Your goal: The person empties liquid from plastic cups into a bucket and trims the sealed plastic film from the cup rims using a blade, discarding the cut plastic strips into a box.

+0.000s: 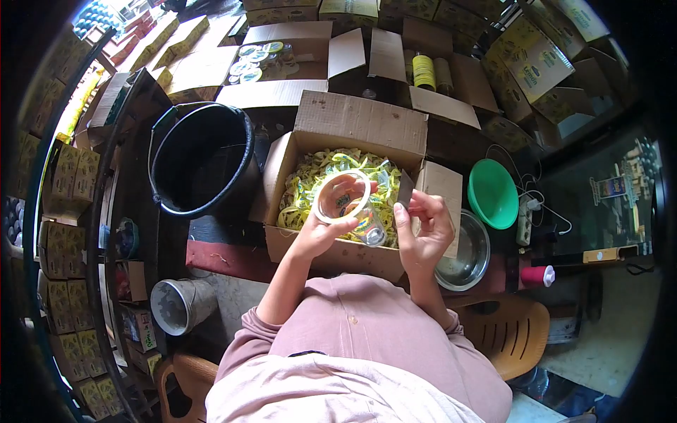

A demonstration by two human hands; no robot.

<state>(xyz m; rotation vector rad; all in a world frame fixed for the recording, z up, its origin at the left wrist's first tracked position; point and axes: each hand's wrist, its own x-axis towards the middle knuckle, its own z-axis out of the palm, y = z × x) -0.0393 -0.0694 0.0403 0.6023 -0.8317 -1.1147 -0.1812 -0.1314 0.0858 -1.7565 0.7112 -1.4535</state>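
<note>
My left hand is closed around a clear plastic cup with a printed label. The cup is tilted, its wide pale rim toward me and its base pointing down to the right. To the right of the cup, my right hand pinches a thin, dark, flat piece that looks like a blade; its exact kind is unclear. Both hands are above an open cardboard box filled with yellow and clear plastic strips.
A black bucket stands left of the box. At right are a green basin, a metal bowl, a pink thread spool and a power strip. Behind, open cartons hold lids and cups. A pail is lower left.
</note>
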